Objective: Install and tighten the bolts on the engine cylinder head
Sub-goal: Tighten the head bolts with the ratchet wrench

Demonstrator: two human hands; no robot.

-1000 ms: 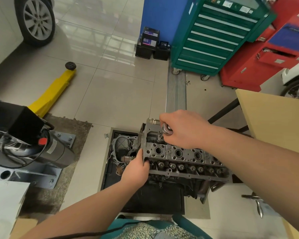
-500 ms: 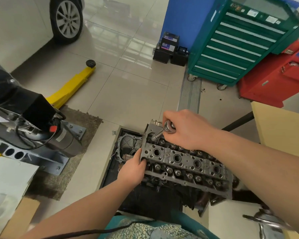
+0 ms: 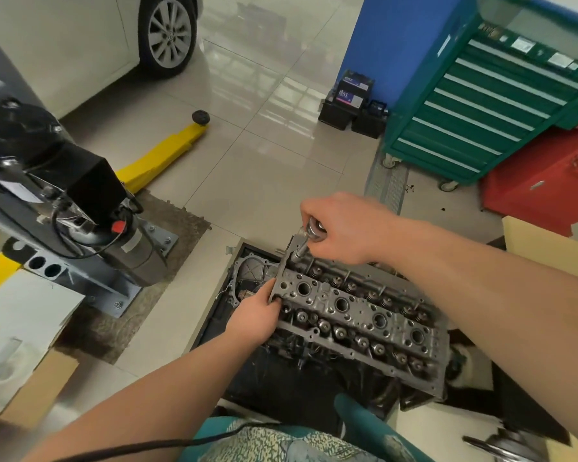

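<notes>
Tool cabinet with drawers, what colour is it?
Green, with silver drawer strips; head view.

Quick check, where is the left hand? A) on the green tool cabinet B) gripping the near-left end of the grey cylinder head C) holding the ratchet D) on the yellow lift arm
B: the left hand grips the end of the grey metal cylinder head, while the right hand holds the silver ratchet.

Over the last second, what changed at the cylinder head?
Mostly the camera swung left and closer. The right hand still grips the ratchet, whose socket extension now shows slanting down to the head's far left corner. The left hand keeps holding the cylinder head at its left end. The head has not moved.
</notes>
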